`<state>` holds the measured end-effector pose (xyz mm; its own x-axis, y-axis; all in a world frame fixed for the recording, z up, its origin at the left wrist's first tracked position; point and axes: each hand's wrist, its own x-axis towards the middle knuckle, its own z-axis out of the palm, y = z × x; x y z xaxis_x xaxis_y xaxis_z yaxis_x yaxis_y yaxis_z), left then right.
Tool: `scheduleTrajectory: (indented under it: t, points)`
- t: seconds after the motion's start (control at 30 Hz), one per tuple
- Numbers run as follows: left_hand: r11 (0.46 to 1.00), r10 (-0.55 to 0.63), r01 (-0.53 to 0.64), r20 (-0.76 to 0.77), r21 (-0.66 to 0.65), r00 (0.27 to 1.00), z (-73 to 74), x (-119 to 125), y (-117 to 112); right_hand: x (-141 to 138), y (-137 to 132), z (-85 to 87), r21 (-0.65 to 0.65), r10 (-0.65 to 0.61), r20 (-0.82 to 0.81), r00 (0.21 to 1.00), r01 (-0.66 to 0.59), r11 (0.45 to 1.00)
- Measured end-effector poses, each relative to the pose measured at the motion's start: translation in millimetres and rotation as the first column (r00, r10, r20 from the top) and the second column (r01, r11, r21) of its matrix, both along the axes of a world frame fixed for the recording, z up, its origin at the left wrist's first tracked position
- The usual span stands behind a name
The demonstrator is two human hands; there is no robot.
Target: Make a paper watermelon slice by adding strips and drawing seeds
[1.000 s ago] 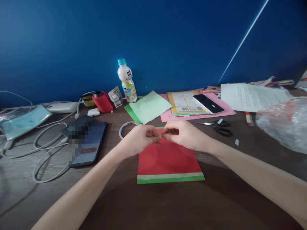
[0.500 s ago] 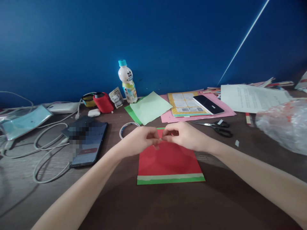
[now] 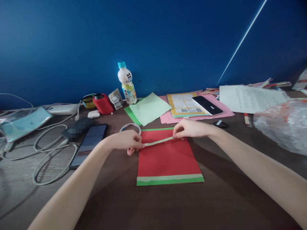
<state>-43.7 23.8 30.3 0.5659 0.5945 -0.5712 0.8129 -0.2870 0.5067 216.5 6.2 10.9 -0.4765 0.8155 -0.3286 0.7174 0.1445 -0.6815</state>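
Observation:
A red paper sheet [image 3: 168, 158] with a pale and a green band along its near edge lies on the brown desk [image 3: 148, 204]. A thin pale strip [image 3: 158, 141] is stretched above the sheet's far part. My left hand [image 3: 127, 141] pinches the strip's left end at the sheet's left edge. My right hand [image 3: 189, 129] pinches its right end near the far edge. A tape roll [image 3: 130, 127] lies just beyond my left hand.
A dark phone [image 3: 87, 145] and white cables [image 3: 48, 150] lie at the left. At the back stand a bottle [image 3: 126, 83], a red pouch [image 3: 103, 103], light green paper [image 3: 148, 108], pink paper with a phone [image 3: 207, 105]. Scissors [image 3: 219, 124] and a plastic bag [image 3: 283, 124] sit right.
My hands were pinched together over the sheet's far edge; they have drawn apart, left hand leftward and right hand rightward, and the pale strip now shows stretched between them.

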Motion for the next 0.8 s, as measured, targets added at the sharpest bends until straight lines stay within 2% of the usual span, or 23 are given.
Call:
scheduleTrajectory:
  t: [0.1, 0.17, 0.27, 0.33, 0.43, 0.53, 0.63, 0.73, 0.8]
  points:
    - [0.995, 0.031, -0.021, -0.108, 0.094, 0.994, 7.8, -7.8, 3.3, -1.2, -0.1, -2.4, 0.005, -0.005, 0.021, 1.000, 0.005, 1.000]
    - [0.979, 0.076, -0.055, -0.101, 0.195, 0.992, 12.0, -12.3, 6.4, -1.9, 0.0, -3.7, 0.019, -0.013, 0.028, 1.000, 0.013, 1.000]
    - [0.908, 0.119, -0.082, -0.065, 0.412, 0.991, 9.4, -14.9, 11.5, -3.7, -0.2, -5.8, 0.093, -0.015, 0.031, 0.999, 0.012, 0.996]
    - [0.875, 0.072, -0.020, -0.090, 0.483, 0.993, 1.6, -14.5, 14.8, -5.8, -1.1, -7.5, 0.148, -0.006, 0.027, 1.000, 0.002, 0.989]
    - [0.877, -0.044, 0.101, -0.130, 0.469, 0.990, -9.8, -14.5, 19.1, -9.3, -2.9, -10.7, 0.258, -0.018, 0.029, 0.999, 0.010, 0.966]
    - [0.894, -0.012, 0.055, -0.098, 0.444, 0.995, -9.0, -16.3, 20.3, -12.9, -4.5, -12.7, 0.452, -0.092, -0.014, 0.996, 0.089, 0.888]
    - [0.909, 0.079, -0.109, 0.090, 0.402, 0.993, 2.9, -14.7, 16.3, -18.1, -7.6, -11.2, 0.604, -0.137, -0.148, 0.979, 0.200, 0.772]
    - [0.912, 0.136, -0.250, 0.334, 0.326, 0.933, 13.8, -6.1, 7.2, -25.4, -13.4, -7.7, 0.679, -0.067, -0.280, 0.958, 0.247, 0.691]
    - [0.913, 0.150, -0.301, 0.460, 0.274, 0.875, 16.7, 2.5, -0.9, -30.6, -18.0, -6.0, 0.714, -0.007, -0.339, 0.941, 0.262, 0.650]
